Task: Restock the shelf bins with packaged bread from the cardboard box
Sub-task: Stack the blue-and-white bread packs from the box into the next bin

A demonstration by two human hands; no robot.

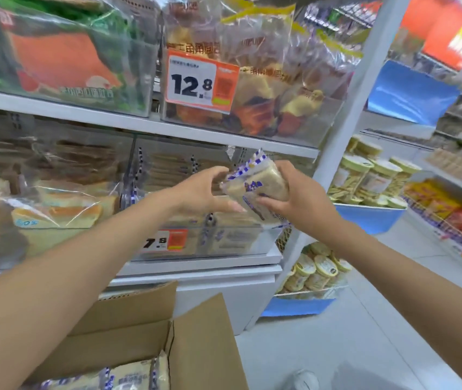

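Both hands — left hand [201, 190], right hand [294, 198] — grip one bread packet [255, 187] above the clear bin [224, 243]; more packets fill the cardboard box [128, 342].

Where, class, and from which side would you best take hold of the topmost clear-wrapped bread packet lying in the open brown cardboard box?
Probably across the middle of the clear-wrapped bread packet, from above. It lies flat near the top of the open brown cardboard box, its broad face up, with flaps and walls blocking the sides. The blue-printed sealed ends look thin and crinkly, so likely a poorer hold.
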